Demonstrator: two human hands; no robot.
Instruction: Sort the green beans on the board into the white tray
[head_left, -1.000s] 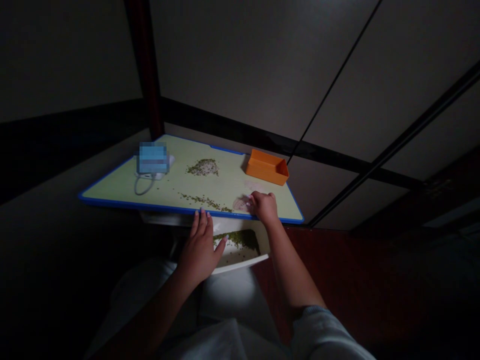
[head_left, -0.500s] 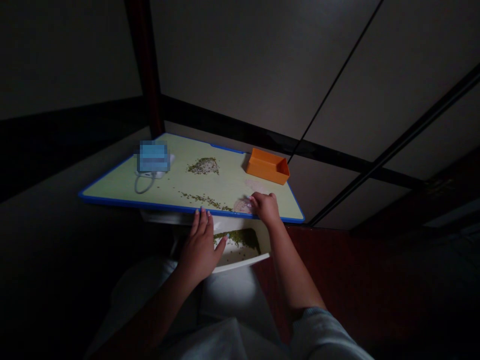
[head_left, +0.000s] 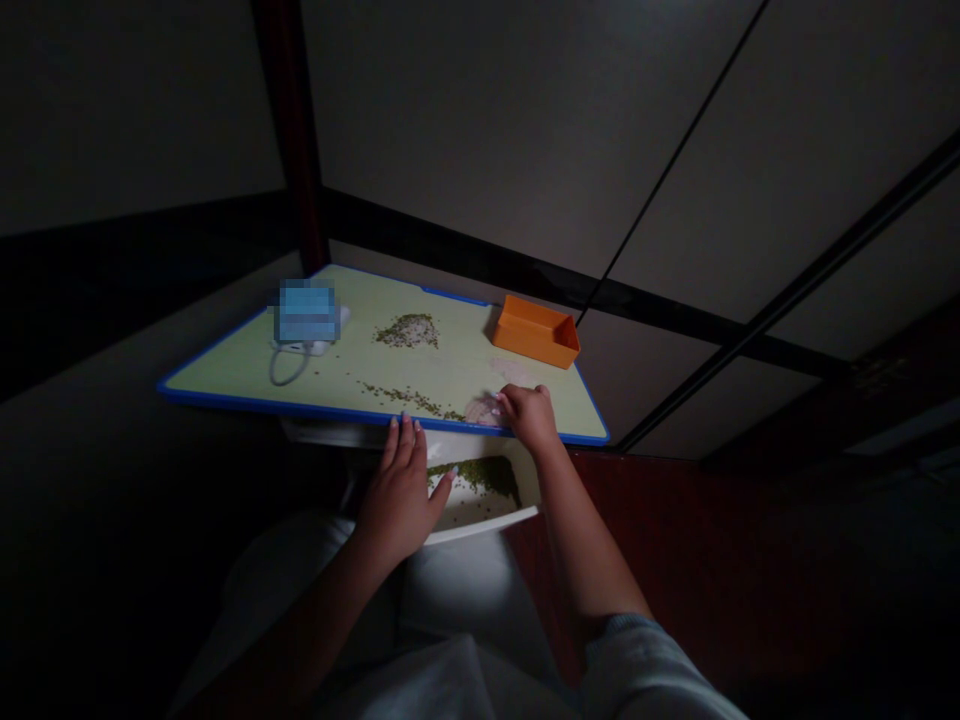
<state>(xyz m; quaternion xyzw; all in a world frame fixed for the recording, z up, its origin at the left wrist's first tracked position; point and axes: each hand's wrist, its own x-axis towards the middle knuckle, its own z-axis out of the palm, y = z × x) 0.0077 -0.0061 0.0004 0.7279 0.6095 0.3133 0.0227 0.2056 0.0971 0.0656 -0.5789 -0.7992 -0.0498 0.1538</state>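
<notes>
My left hand (head_left: 401,490) is open, its fingers resting at the board's blue front edge and the thumb apart over a white bin. My right hand (head_left: 531,412) is closed low over the front right of the pale yellow-green board (head_left: 465,355); what its fingers hold, if anything, I cannot make out. Just left of those fingers is a pinkish patch (head_left: 481,411). A strip of small green beans or grains (head_left: 416,402) trails along the front edge. Farther back sits a heap of pale and green grains (head_left: 409,331). Below the edge, the white bin (head_left: 480,523) holds green grains.
An orange open box (head_left: 534,335) stands at the board's back right. On the left lies a blurred-out blue device (head_left: 306,312) on a white base with a looped grey cable (head_left: 277,375). Dark-trimmed panels (head_left: 525,130) rise behind the board, and a reddish floor (head_left: 645,560) shows at right.
Little differs. My right hand has shifted very slightly left near the pinkish patch; my left hand and the grains look the same.
</notes>
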